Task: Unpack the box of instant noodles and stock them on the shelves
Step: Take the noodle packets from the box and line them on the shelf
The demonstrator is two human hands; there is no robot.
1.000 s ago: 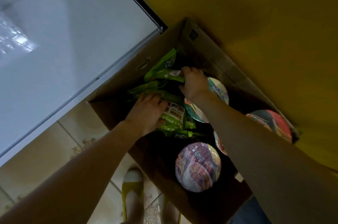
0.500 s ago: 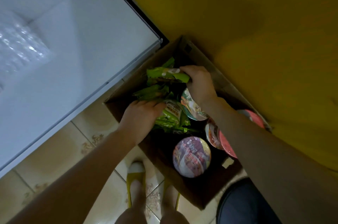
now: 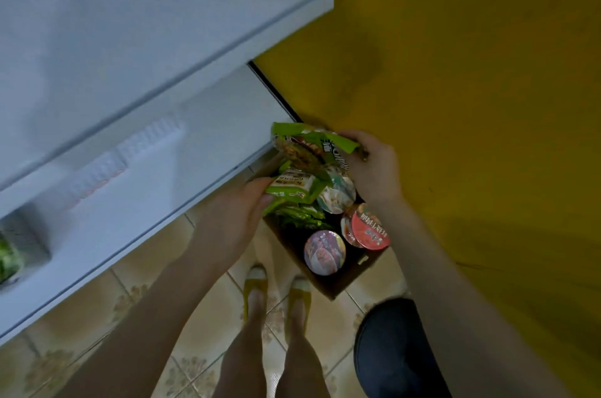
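A brown cardboard box (image 3: 338, 283) stands on the floor against the yellow wall. Both hands hold a stack of green noodle packets (image 3: 304, 166) above its far end. My left hand (image 3: 240, 212) grips the stack's lower left side. My right hand (image 3: 370, 166) grips the upper right end. More green packets (image 3: 299, 215) lie in the box below. Three noodle cups stand in the box: a purple-lidded one (image 3: 324, 253), a red-lidded one (image 3: 369, 230) and a pale one (image 3: 336, 197) partly under the packets.
White shelves (image 3: 156, 144) run across the left, one above another, with green packets (image 3: 8, 259) on the lower one at far left. A yellow wall (image 3: 471, 72) fills the right. My feet in yellow shoes (image 3: 276, 293) stand on tiled floor. A dark round object (image 3: 390, 349) sits bottom right.
Both hands have lifted the green packets up out of the box. The view has pulled back and up, showing more shelf and my legs.
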